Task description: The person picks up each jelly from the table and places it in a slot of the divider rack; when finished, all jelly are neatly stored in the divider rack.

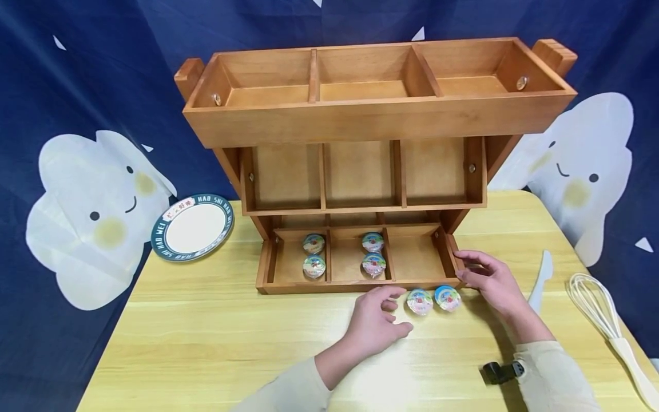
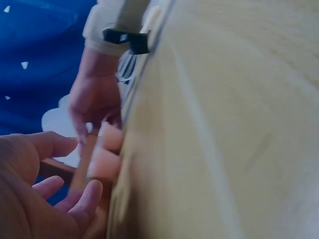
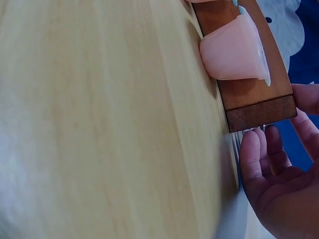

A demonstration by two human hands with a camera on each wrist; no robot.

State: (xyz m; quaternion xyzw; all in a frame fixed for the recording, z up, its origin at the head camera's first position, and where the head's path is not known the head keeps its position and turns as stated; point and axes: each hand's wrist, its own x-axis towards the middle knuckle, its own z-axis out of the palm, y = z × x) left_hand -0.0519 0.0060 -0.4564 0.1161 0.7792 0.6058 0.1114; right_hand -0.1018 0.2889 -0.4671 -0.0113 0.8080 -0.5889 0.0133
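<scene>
Two small pink jelly cups with printed foil lids, a left one [image 1: 420, 301] and a right one [image 1: 447, 298], stand on the table before the lowest tray [image 1: 298, 288] of a wooden rack. My left hand [image 1: 374, 321] hovers just left of them, fingers loosely bent and parted, holding nothing. At the tray's right end, my right hand [image 1: 489, 280] touches the outer side near the front corner; the right wrist view shows its fingers [image 3: 250, 149] loosely bent beside the wood. Two jelly cups [image 1: 314, 266] sit in the tray's left compartment and two [image 1: 373, 265] in the middle one.
The rack's upper tray [image 1: 381, 120] and middle tray [image 1: 360, 174] overhang the lowest one. A green-rimmed plate [image 1: 161, 234] leans at the back left. On the right lie a pale spreader knife [image 1: 542, 277] and a whisk [image 1: 630, 360]. A dark blue curtain [image 1: 123, 34] hangs behind.
</scene>
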